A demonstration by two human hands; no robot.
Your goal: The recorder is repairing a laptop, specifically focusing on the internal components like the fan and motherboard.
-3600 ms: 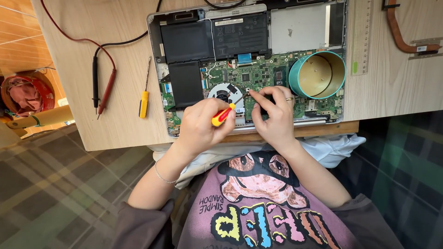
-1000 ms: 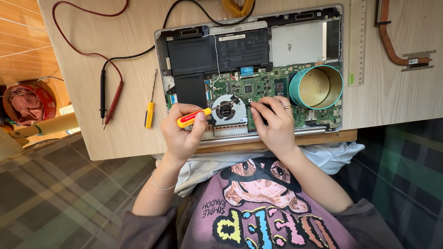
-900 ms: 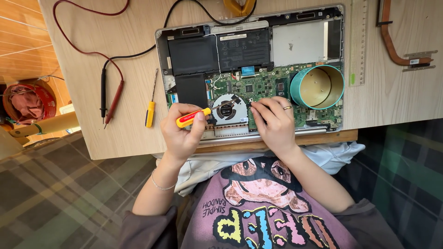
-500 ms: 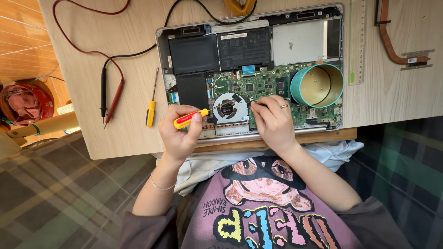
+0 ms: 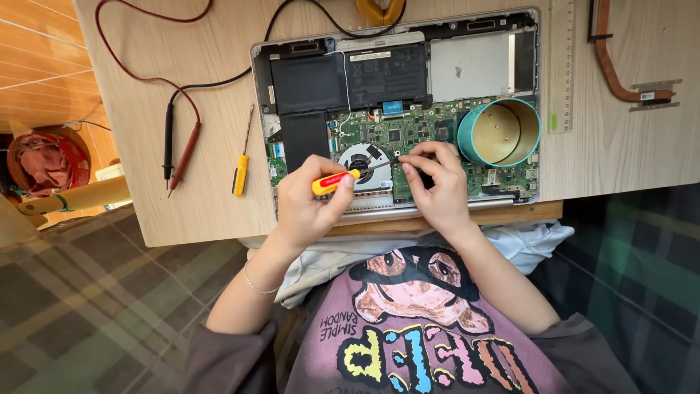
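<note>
Holding the red-and-yellow screwdriver [image 5: 332, 181] in your left hand [image 5: 310, 204], grip closed around the handle, you have its long axis running toward 2 o'clock, tip over the cooling fan [image 5: 367, 162] of the opened laptop [image 5: 397, 109] on the worktop [image 5: 197, 211]. Your right hand [image 5: 434, 191] pinches at the board just beside the tip, at 3 o'clock; what it pinches is too small to tell.

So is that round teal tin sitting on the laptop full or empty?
Empty. The round teal tin stands upright with its mouth open, and its bare pale inside shows right down to the bottom.
</note>
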